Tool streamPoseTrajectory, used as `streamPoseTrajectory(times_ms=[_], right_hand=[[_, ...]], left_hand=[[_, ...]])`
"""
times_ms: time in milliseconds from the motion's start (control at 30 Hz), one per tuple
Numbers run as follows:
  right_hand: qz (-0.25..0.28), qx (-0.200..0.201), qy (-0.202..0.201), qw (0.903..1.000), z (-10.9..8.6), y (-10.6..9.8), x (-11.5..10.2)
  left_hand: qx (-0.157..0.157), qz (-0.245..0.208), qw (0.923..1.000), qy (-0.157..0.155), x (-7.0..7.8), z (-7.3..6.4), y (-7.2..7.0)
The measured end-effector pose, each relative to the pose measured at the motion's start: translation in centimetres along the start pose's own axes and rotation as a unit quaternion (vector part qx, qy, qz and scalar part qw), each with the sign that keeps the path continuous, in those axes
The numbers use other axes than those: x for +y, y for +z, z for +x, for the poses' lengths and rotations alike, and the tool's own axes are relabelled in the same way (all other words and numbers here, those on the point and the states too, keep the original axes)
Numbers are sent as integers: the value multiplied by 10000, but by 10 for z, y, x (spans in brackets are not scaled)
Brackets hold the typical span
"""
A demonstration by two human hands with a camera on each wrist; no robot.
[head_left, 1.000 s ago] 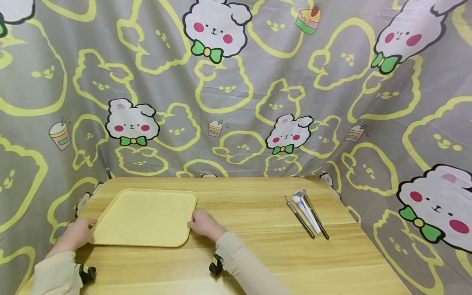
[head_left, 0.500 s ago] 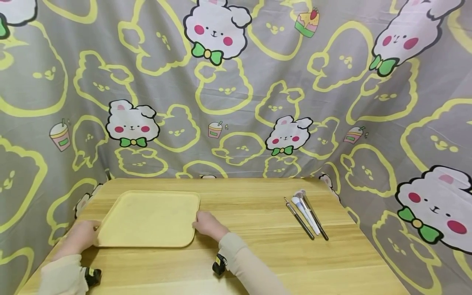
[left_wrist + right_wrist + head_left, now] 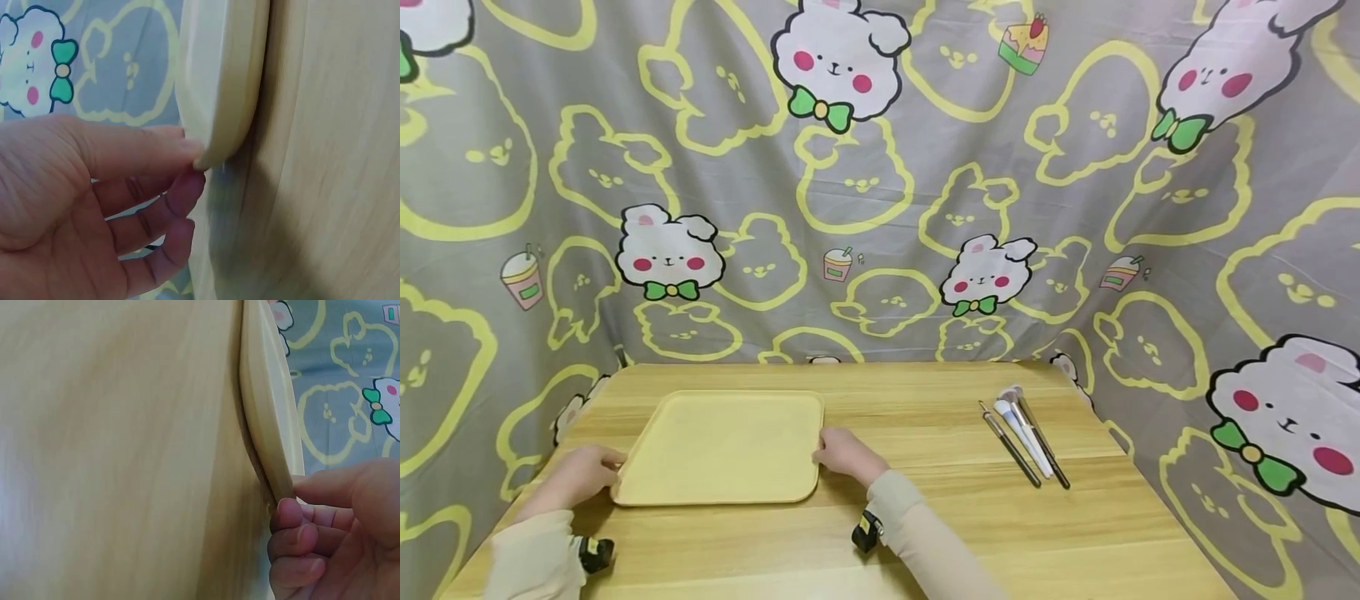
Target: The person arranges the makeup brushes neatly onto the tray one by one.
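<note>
A shallow yellow tray [image 3: 722,450] with rounded corners lies at the left-centre of the wooden table, nothing on it. My left hand [image 3: 583,477] pinches its left rim near the front corner; in the left wrist view the thumb and fingertips of the left hand [image 3: 125,187] meet on the tray's edge [image 3: 240,81]. On the opposite side my right hand [image 3: 850,454] grips the right rim. Seen from the right wrist, the right hand's [image 3: 331,531] thumb is on the rim and its curled fingers are at the tray's outer side [image 3: 262,406].
Several makeup brushes [image 3: 1022,437] lie together on the right part of the wooden table [image 3: 925,525]. A grey patterned curtain [image 3: 880,192] encloses the table at the back and both sides. A small black camera [image 3: 867,532] sits at the right wrist, another black camera [image 3: 597,554] at the left.
The tray has shifted to the right across the table, with both hands moving along on its rims. The brushes have stayed in place.
</note>
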State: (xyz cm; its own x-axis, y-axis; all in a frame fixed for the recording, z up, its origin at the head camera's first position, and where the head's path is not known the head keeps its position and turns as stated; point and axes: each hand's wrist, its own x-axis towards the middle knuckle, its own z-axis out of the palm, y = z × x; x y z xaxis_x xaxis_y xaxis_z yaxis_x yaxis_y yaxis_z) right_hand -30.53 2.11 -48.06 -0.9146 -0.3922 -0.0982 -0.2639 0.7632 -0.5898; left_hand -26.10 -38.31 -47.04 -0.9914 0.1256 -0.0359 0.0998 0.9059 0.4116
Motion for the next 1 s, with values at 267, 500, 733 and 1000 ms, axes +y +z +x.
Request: streamPoseTrajectory(times_ms=[267, 500, 733, 1000], right_hand=[[241, -68, 96, 9996, -5, -15, 24], [253, -63, 159, 9995, -9, -28, 43], [205, -12, 133, 9997, -15, -41, 64], [273, 32, 146, 9995, -24, -56, 87]], left_hand=[[-71, -551, 9984, 114, 17, 1, 8], [-87, -763, 9968, 231, 38, 7, 16], [-110, -1040, 9937, 397, 54, 13, 28], [-86, -1207, 9914, 497, 80, 20, 39]])
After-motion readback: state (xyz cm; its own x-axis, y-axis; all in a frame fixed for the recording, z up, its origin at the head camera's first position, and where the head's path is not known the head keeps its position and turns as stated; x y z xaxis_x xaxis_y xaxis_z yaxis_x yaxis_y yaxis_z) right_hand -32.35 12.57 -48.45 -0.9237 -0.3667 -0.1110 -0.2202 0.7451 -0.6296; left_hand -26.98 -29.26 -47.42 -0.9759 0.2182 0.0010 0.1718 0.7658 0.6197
